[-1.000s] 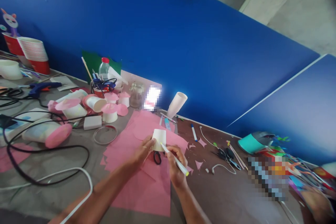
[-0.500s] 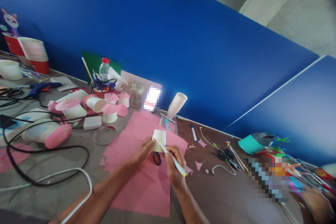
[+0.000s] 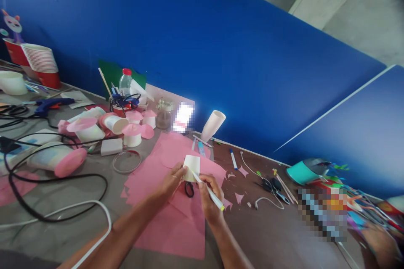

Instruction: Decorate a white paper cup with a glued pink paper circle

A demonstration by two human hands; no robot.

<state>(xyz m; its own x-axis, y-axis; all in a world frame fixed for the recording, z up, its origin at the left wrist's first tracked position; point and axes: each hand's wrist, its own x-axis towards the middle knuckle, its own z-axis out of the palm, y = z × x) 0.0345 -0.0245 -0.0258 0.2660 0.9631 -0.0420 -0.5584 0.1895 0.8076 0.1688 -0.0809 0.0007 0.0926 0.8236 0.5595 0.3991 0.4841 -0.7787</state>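
Pinched by its left side, a small white paper cup (image 3: 192, 163) is in my left hand (image 3: 175, 178). My right hand (image 3: 212, 197) is closed around a white marker (image 3: 214, 199) with a yellow end. The marker's tip rests at the cup's lower front; whether it touches the surface is hard to tell. Below the cup, a black loop (image 3: 189, 190), perhaps a scissors handle, lies on pink paper sheets (image 3: 176, 235). Both hands are above these sheets.
White cups with pink paper pieces (image 3: 86, 130), a glue gun (image 3: 52, 104) and black cables (image 3: 104, 193) crowd the left. A tall white cup (image 3: 213, 126) leans by the blue partition (image 3: 189, 42). Right lie a blue-capped marker (image 3: 233, 159), pink scraps, and another person's hand (image 3: 380, 239).
Almost nothing differs. My hands, the cup and the marker hold nearly the same place, and the view has shifted very slightly.
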